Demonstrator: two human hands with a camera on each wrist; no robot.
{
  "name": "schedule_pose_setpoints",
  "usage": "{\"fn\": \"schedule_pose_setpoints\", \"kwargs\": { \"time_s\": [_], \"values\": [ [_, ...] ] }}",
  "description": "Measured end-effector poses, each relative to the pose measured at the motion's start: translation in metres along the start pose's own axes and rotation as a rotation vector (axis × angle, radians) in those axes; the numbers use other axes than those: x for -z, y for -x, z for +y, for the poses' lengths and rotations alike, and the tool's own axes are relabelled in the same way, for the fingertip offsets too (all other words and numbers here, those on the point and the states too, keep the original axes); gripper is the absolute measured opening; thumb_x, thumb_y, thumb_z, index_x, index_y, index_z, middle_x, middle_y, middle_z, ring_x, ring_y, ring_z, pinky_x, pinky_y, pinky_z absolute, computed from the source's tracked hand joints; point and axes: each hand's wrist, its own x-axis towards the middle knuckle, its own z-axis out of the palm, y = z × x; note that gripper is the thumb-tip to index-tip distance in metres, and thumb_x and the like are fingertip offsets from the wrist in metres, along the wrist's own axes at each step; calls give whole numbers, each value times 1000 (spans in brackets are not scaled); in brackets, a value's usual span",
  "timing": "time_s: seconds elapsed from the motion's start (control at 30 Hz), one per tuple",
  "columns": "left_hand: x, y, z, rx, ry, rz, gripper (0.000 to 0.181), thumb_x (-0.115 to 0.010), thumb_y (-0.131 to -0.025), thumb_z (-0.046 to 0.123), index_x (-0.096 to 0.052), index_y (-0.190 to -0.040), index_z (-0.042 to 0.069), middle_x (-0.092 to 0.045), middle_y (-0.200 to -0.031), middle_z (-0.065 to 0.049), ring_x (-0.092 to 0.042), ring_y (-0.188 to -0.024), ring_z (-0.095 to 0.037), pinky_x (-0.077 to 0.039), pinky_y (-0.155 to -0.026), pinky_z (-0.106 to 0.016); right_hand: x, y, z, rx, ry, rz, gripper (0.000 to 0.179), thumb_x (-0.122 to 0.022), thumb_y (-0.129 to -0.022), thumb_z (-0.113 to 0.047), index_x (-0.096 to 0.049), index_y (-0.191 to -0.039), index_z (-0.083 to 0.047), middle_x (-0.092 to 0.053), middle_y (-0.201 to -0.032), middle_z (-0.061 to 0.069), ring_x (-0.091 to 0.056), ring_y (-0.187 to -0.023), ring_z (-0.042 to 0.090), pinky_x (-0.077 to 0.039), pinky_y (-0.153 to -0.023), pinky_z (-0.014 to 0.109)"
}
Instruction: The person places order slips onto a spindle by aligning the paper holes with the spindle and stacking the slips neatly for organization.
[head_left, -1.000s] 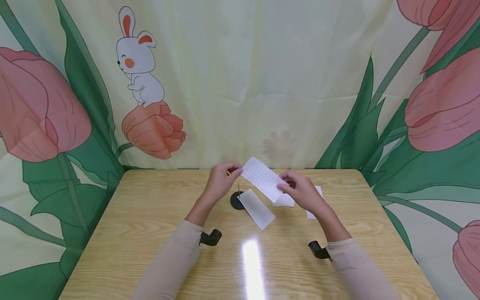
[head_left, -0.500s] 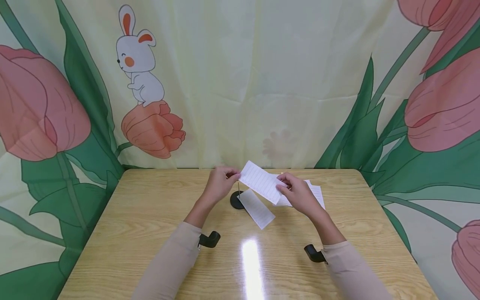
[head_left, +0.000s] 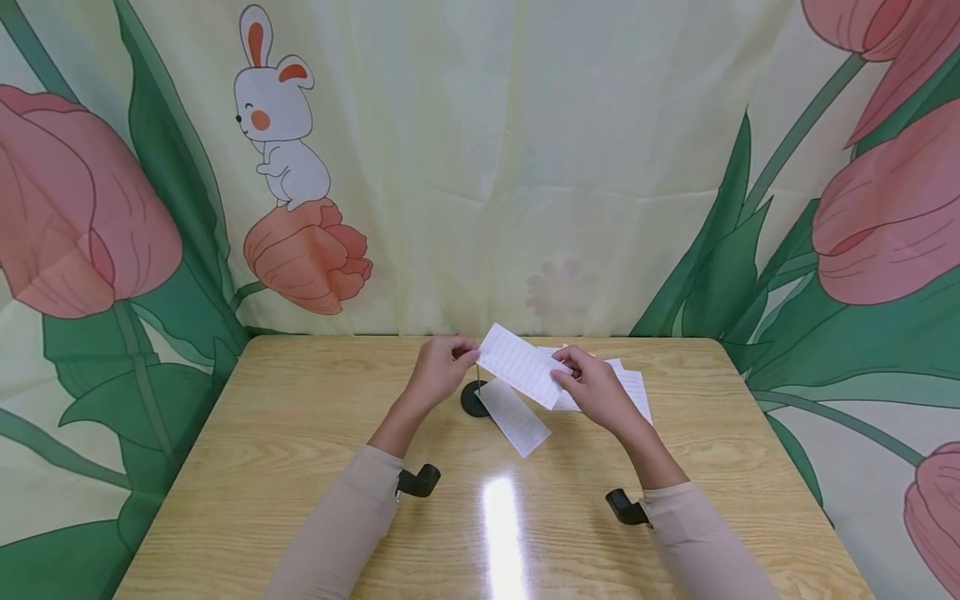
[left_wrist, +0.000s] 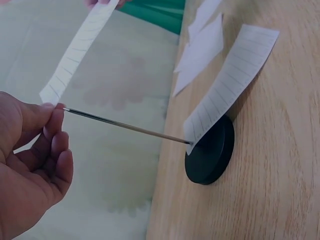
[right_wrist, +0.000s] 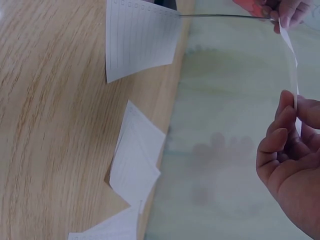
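Note:
My left hand point(head_left: 438, 368) pinches one corner of a lined paper slip point(head_left: 519, 363) between thumb and fingers. At the slip's other end, my right hand point(head_left: 592, 385) grips it, so it spans tilted between both hands. Directly under the pinched corner is the pointed tip of a thin metal bill spike point(left_wrist: 125, 127); whether the tip has pierced the slip cannot be told. The spike rises from a round black base point(left_wrist: 214, 156) on the table. A second lined slip point(left_wrist: 235, 75) is impaled low on the rod, its free end lying out over the table.
More loose slips point(right_wrist: 134, 155) lie near the table's back edge, partly behind the right hand in the head view. The wooden table point(head_left: 300, 417) ends at a printed curtain point(head_left: 450, 167). Each wrist carries a black camera mount point(head_left: 420, 481).
Both hands have lowered slightly with the slip, bringing its left corner down to the spike's tip. Over the last half second they barely move.

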Motion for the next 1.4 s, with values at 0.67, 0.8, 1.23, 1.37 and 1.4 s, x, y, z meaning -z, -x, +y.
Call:
{"fn": "schedule_pose_setpoints", "kwargs": {
  "time_s": [0.67,0.8,1.23,1.37,1.4],
  "values": [
    [-3,2,-8,5,-3,-10,11,-67,-99,6,-77,-99,3,-74,-91,-8,-64,-83,-19,-53,-71,-30,-2,1,-1,-6,24,-17,23,-67,-100,-11,-64,-121,-2,-69,-97,10,-58,-81,19,-46,-66,28],
    [-3,1,-9,15,2,-16,11,-67,-99,6,-77,-99,2,-74,-92,-9,-65,-85,-20,-53,-73,-30,-1,1,-1,-7,29,-22,23,-67,-100,-11,-64,-122,-3,-69,-97,10,-59,-82,20,-47,-68,29],
    [-4,1,-10,72,62,-52,14,-64,-101,6,-76,-103,-1,-74,-98,-13,-71,-96,-34,-57,-78,-35,-3,0,4,19,33,-29,21,-69,-99,-11,-65,-118,-3,-67,-92,7,-57,-79,18,-47,-68,30],
    [-5,0,-13,73,77,-63,14,-64,-101,6,-76,-103,-1,-74,-97,-13,-71,-99,-39,-57,-78,-34,-4,1,7,19,22,-37,20,-69,-99,-10,-65,-118,-3,-68,-92,7,-57,-78,17,-48,-69,30],
    [-6,0,-14,72,79,-64,14,-64,-101,6,-76,-103,-1,-74,-97,-13,-71,-99,-39,-57,-77,-34,-4,1,7,20,21,-38,20,-69,-99,-10,-65,-118,-3,-68,-92,7,-56,-78,18,-48,-69,29]
  ]
}}
